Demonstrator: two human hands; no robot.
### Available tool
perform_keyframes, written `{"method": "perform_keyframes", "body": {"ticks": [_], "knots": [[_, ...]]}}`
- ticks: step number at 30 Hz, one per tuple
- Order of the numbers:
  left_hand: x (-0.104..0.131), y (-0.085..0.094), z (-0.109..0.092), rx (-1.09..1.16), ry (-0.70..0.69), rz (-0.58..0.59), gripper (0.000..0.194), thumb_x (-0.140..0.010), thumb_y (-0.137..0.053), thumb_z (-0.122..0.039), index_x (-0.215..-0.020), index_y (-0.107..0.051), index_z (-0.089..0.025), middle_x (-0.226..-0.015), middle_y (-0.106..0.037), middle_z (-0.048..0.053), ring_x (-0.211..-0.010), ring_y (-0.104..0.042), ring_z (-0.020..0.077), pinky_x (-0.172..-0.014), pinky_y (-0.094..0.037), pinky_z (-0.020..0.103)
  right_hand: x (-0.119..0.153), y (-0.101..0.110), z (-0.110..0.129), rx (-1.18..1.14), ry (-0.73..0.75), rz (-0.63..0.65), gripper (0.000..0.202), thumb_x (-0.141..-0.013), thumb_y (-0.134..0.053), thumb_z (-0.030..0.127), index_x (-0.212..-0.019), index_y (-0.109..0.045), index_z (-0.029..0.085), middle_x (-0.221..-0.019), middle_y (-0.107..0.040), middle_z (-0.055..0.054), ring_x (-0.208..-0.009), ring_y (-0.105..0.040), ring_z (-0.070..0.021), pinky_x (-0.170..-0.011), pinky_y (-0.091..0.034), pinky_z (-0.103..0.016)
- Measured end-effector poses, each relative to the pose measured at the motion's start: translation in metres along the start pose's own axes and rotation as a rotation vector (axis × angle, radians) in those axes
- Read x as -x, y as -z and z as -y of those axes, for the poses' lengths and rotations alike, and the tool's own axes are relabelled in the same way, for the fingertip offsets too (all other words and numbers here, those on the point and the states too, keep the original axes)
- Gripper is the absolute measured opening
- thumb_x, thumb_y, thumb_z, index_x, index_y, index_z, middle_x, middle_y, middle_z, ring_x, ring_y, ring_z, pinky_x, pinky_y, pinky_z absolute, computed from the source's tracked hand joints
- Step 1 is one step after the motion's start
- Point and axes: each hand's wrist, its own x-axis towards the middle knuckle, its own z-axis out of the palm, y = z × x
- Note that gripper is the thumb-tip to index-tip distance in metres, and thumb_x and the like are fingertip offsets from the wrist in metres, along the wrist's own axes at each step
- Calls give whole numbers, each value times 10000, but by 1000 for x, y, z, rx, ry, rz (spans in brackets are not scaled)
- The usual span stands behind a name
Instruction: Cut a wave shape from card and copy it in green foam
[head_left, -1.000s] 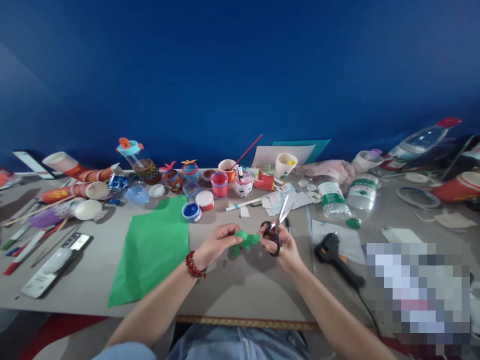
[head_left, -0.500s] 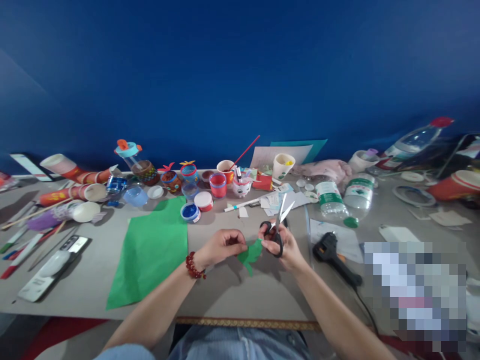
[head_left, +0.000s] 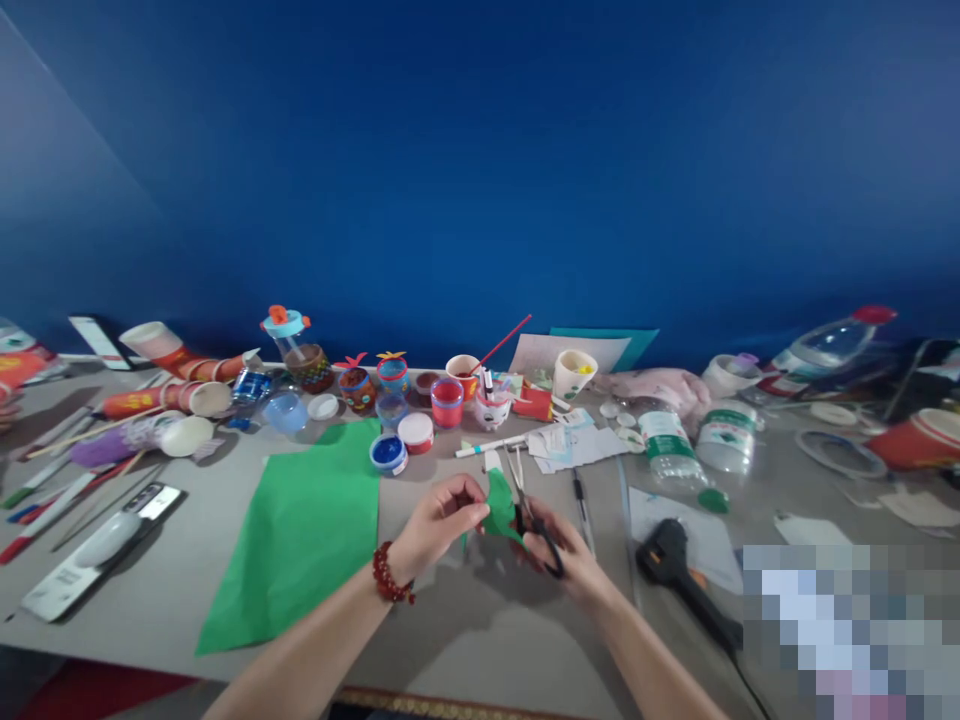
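Between thumb and fingers, my left hand [head_left: 448,520] pinches a small cut piece of green paper [head_left: 501,505] by its left edge. A red bead bracelet circles that wrist. My right hand [head_left: 564,555] is closed round the black handles of a pair of scissors [head_left: 519,478]. The blades point up and away, close beside the right edge of the green piece; whether they touch it I cannot tell. To the left of my hands lies a large sheet of green paper [head_left: 307,550], flat on the table.
Jars of blue paint [head_left: 388,453] and red paint [head_left: 447,402] stand behind my hands. A black glue gun [head_left: 686,580] lies to the right, beside cut plastic bottles [head_left: 667,445]. At the left are a phone [head_left: 97,560] and markers. A pen [head_left: 582,505] lies past my right hand.
The green piece has been turned and now stands up from my left fingers. The scissors have moved down and left beside it, their blades closer together. The camera view has tilted up.
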Motion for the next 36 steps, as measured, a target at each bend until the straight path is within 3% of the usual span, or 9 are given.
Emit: {"method": "perform_keyframes", "body": {"ticks": [6, 11, 15, 23, 36], "knots": [[2, 2, 1, 17, -62, -34, 217, -760, -668, -344, -737, -558, -158, -666, -507, -17, -601, -457, 92, -581, -369, 208, 1, 1, 8, 83, -39, 248, 504, -698, -651, 634, -827, -535, 161, -663, -538, -9, -549, -442, -106, -477, -291, -205], [1, 3, 5, 33, -89, -56, 228, -770, -658, -361, -754, -554, -158, -715, -513, -4, -615, -487, 99, -596, -408, 222, 0, 0, 13, 123, -25, 354, 520, -726, -616, 644, -839, -547, 141, -698, -554, -28, -608, -484, -130, -561, -346, -229], [-1, 2, 8, 45, -105, -49, 235, -783, -651, -372, -768, -551, -160, -736, -518, -1, -607, -494, 92, -597, -426, 228, 1, -2, 12, 125, -28, 357, 511, -729, -621, 631, -845, -557, 138, -708, -539, -24, -617, -486, -132, -578, -366, -236], [1, -4, 5, 48, -49, -119, 279, -754, -675, -410, -776, -547, -164, -583, -521, -33, -504, -484, 79, -515, -403, 212, 3, -6, 8, 86, -75, 285, 483, -701, -669, 601, -856, -578, 153, -739, -543, -27, -612, -503, -133, -513, -364, -215], [3, -11, -3, 169, -46, -69, 286, -742, -705, -368, -738, -505, -163, -568, -582, -26, -495, -553, 86, -519, -437, 214, 3, -14, -6, -46, -52, 237, 409, -724, -680, 544, -826, -589, 159, -685, -542, -12, -522, -446, -96, -495, -388, -213]]}}
